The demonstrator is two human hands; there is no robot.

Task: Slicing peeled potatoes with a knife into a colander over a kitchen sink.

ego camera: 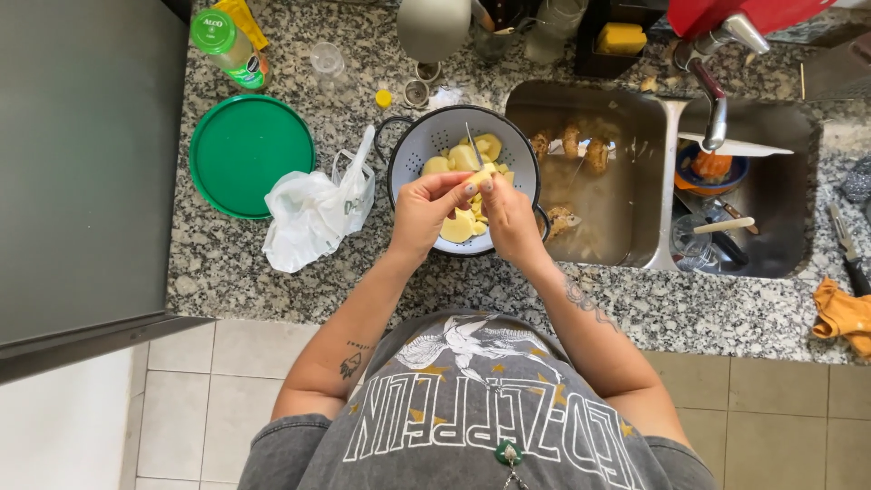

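Over a white colander (pixel 426 136) of cut potato on a granite counter (pixel 708 308), the left hand (pixel 426 210) grips a peeled potato piece (pixel 481 174) while the right hand (pixel 508 218) clasps a knife (pixel 473 143), blade toward twelve o'clock, so slices drop in; a sink (pixel 635 245) sits at three o'clock.

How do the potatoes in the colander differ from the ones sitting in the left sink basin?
The potatoes in the white colander are peeled, pale yellow and cut into pieces; the potatoes in the sink keep their brown skin and look whole. The colander pieces are heaped on the granite counter, below the left hand and right hand; the sink ones lie spread out. Both are potatoes.
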